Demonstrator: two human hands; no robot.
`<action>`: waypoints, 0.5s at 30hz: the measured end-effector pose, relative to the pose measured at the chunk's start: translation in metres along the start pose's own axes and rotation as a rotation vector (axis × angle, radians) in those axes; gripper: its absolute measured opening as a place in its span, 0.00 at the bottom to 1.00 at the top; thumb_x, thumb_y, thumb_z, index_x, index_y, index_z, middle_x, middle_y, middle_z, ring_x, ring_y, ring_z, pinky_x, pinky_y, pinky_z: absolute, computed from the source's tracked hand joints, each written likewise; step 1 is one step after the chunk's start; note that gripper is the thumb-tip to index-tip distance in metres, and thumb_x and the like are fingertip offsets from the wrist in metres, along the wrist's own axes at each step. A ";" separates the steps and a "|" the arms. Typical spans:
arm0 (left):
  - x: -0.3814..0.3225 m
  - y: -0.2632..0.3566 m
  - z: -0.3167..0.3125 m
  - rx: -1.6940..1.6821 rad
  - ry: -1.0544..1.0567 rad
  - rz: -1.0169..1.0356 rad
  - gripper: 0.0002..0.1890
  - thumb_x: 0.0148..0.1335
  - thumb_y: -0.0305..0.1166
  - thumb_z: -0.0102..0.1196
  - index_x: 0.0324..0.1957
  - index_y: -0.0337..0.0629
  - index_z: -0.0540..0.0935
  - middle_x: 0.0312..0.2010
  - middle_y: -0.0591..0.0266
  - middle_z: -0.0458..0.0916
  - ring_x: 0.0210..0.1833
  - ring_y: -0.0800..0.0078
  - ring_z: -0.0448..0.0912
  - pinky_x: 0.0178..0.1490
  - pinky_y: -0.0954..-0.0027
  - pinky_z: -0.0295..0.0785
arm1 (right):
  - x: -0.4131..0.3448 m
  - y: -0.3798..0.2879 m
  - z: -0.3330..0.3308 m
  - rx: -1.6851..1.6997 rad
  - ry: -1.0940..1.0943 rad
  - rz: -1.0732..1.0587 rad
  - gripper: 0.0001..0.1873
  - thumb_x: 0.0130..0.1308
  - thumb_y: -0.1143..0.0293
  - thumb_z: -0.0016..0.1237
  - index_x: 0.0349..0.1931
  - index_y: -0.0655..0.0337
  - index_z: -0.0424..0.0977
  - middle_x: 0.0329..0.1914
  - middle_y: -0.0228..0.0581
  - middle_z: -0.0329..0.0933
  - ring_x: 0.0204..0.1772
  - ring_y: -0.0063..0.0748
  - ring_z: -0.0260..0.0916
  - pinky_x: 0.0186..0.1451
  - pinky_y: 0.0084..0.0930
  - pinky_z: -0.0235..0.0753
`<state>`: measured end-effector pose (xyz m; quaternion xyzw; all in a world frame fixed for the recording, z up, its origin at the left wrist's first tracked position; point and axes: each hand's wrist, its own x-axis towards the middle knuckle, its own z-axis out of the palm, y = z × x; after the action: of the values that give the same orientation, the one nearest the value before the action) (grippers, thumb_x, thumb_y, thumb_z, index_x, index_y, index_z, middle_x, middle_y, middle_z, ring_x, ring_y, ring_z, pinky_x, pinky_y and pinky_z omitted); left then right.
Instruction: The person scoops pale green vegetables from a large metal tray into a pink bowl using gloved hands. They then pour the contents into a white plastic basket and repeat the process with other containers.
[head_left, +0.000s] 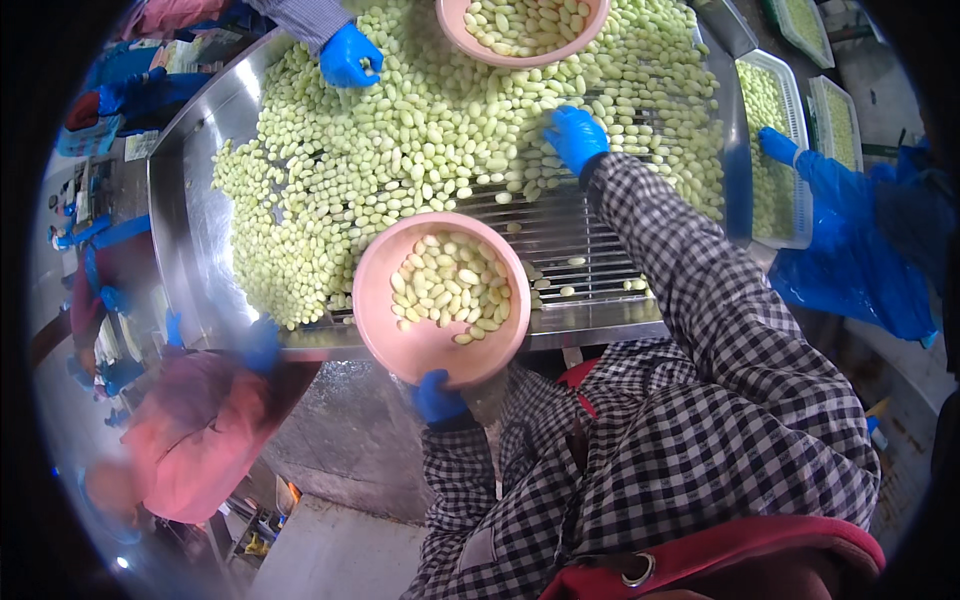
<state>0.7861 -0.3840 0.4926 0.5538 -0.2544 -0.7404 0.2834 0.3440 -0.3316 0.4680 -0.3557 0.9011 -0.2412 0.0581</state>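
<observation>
My left hand, in a blue glove, grips the near rim of a pink plastic bowl, which rests partly over the table's front edge. Pale green and yellowish oval fruits, perhaps peeled grapes, lie inside it. Beyond it, my right hand, gloved in blue, reaches palm down into the layer of pale green oval fruits spread on a metal slatted sorting table. Its fingertips are among the fruits, and whether they pinch one is hidden. Metal bars show between my right sleeve and the bowl.
Another pink bowl with fruits stands at the far side. A co-worker's gloved hand is over the fruits at upper left. White crates of fruits stand at right beside a person in blue. Someone in a red top works at lower left.
</observation>
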 end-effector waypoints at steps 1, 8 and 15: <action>-0.002 0.003 0.002 0.022 -0.009 0.006 0.32 0.42 0.24 0.49 0.56 0.28 0.66 0.47 0.47 0.71 0.48 0.51 0.74 0.50 0.56 0.74 | 0.007 0.001 0.003 0.035 -0.022 -0.009 0.11 0.58 0.66 0.52 0.41 0.58 0.77 0.43 0.47 0.76 0.45 0.47 0.74 0.47 0.39 0.75; -0.010 0.011 0.010 0.000 0.006 0.007 0.29 0.42 0.22 0.49 0.53 0.27 0.69 0.45 0.51 0.73 0.49 0.56 0.73 0.52 0.60 0.72 | 0.028 -0.016 0.007 0.054 -0.264 0.247 0.14 0.61 0.60 0.49 0.42 0.57 0.77 0.39 0.41 0.78 0.42 0.39 0.76 0.43 0.34 0.75; -0.007 0.008 0.005 -0.013 -0.054 0.063 0.34 0.41 0.24 0.49 0.57 0.28 0.65 0.49 0.49 0.71 0.52 0.52 0.72 0.55 0.55 0.71 | -0.034 -0.038 -0.033 1.607 -0.398 0.572 0.15 0.65 0.64 0.52 0.48 0.62 0.73 0.40 0.30 0.76 0.36 0.19 0.71 0.36 0.16 0.72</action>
<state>0.7842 -0.3843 0.5042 0.5233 -0.2746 -0.7475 0.3033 0.3836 -0.3198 0.5133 -0.0029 0.4863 -0.7127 0.5056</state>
